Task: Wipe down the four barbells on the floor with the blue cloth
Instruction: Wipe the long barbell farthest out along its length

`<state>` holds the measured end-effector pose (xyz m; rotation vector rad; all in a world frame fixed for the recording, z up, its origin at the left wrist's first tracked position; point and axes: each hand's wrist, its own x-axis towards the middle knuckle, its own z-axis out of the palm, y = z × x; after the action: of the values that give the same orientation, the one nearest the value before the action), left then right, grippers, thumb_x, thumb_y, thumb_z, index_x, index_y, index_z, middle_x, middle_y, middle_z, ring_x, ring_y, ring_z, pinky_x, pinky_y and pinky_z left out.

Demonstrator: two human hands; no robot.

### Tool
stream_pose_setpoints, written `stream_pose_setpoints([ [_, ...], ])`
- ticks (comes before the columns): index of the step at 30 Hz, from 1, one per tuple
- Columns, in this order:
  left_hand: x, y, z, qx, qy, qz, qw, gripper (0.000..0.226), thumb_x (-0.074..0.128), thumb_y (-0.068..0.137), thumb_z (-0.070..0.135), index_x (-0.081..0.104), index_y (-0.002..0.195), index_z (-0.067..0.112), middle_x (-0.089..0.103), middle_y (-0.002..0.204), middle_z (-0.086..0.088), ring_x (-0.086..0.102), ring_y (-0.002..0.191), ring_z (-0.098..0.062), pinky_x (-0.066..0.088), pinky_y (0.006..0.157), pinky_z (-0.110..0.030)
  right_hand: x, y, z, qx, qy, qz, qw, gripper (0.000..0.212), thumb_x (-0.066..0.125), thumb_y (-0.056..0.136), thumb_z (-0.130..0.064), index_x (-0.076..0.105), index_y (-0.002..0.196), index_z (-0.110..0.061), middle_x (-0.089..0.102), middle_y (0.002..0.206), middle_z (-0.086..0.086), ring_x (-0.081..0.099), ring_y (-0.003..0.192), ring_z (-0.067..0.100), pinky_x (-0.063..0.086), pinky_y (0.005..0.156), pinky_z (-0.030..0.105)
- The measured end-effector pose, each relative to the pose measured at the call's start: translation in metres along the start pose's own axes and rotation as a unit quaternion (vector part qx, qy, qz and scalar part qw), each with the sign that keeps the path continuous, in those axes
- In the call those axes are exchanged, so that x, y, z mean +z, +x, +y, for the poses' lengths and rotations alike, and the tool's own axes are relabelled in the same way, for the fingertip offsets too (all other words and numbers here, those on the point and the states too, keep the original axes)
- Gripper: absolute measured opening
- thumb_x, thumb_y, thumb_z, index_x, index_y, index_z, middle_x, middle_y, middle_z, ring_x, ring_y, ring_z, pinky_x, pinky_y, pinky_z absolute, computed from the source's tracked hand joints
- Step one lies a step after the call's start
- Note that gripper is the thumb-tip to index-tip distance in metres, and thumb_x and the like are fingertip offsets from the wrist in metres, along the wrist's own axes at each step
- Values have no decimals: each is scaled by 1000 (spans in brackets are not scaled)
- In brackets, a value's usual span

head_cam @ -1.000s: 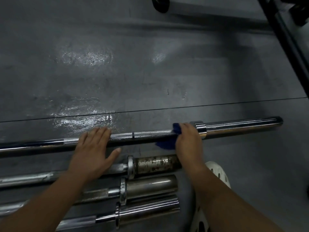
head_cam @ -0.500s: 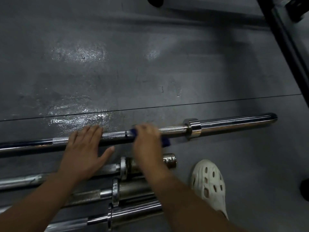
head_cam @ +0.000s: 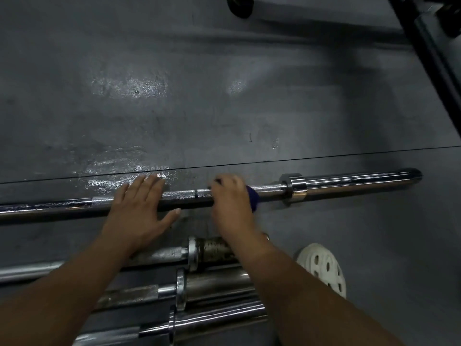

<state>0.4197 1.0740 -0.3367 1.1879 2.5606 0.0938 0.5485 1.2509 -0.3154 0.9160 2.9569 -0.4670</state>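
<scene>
The far barbell (head_cam: 349, 182) lies across the grey floor, its sleeve end to the right. My right hand (head_cam: 230, 203) grips its knurled shaft with the blue cloth (head_cam: 252, 197) wrapped round the bar under the fingers. My left hand (head_cam: 139, 208) lies flat on the same shaft just left of it, fingers straight. Closer to me lie three more barbells: a rusty-sleeved one (head_cam: 214, 249), a middle one (head_cam: 214, 280) and the nearest one (head_cam: 217, 314). My right forearm hides part of their sleeves.
A white perforated clog (head_cam: 324, 268) stands on the floor right of the near barbells. A black rack frame (head_cam: 434, 58) runs down the top right, and a dark round object (head_cam: 239, 6) sits at the top edge. A floor seam (head_cam: 349, 156) runs behind the far barbell.
My right hand slid the cloth leftward along the far barbell's shaft, away from the collar, and now sits slightly back to the right. My left hand stayed pressed on the shaft.
</scene>
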Motion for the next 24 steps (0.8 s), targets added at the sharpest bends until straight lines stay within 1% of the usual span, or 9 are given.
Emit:
stream_pose_setpoints([
  [3,-2,14,-5,-5,-2,-3,1000,94,15,84,82,31,153,21,27,162,-3,17,150,-23,10,120,-47,-13,13,30,-65,-6,-20,998,39,63,75,0,68,110,-16,60,119,6,52,106,30,46,90,39],
  [6,-5,28,-8,-6,-1,-3,1000,97,12,82,84,26,155,22,24,163,-1,15,151,-22,8,121,-46,-17,-2,83,99,17,76,992,49,65,67,3,67,113,-13,58,122,8,48,111,29,47,94,40],
  [9,-5,38,-11,-12,5,4,1000,98,9,81,85,26,155,23,24,163,0,15,151,-23,9,121,-47,-2,3,60,236,76,143,958,53,55,73,9,64,121,-11,55,131,7,44,119,28,42,102,37],
  [12,-8,45,-11,-5,7,10,1000,98,10,82,85,27,155,22,24,163,-1,16,151,-24,10,120,-48,13,17,-5,62,72,99,990,52,59,69,8,64,116,-14,61,118,6,53,106,29,44,93,38],
  [15,-16,43,-15,11,-13,16,1000,95,19,83,80,24,156,20,19,165,-3,13,151,-23,6,121,-46,2,26,4,-73,64,33,995,59,64,73,6,58,126,-19,58,125,2,52,108,25,46,91,36],
  [17,-14,34,-20,38,6,32,999,92,24,86,76,28,155,15,24,163,-7,18,150,-25,9,121,-48,-3,21,45,14,56,67,996,58,61,74,6,59,127,-20,58,124,1,52,110,25,45,94,35],
  [20,-4,22,-22,40,40,16,998,93,26,86,78,31,153,14,31,160,-9,23,149,-25,15,120,-51,-1,11,70,238,83,146,957,56,56,78,7,59,130,-14,55,132,2,42,121,24,42,104,37],
  [22,0,29,-20,33,42,20,998,92,29,85,78,34,152,15,34,158,-9,26,147,-27,17,118,-51,9,19,35,227,98,167,954,50,56,75,8,63,121,-11,59,125,4,45,114,25,44,100,42],
  [24,-3,38,-19,30,40,26,998,92,29,84,78,36,151,16,35,157,-9,28,146,-28,18,117,-51,14,30,-2,88,89,115,986,47,58,74,7,63,117,-12,61,119,5,49,108,26,46,97,42],
])
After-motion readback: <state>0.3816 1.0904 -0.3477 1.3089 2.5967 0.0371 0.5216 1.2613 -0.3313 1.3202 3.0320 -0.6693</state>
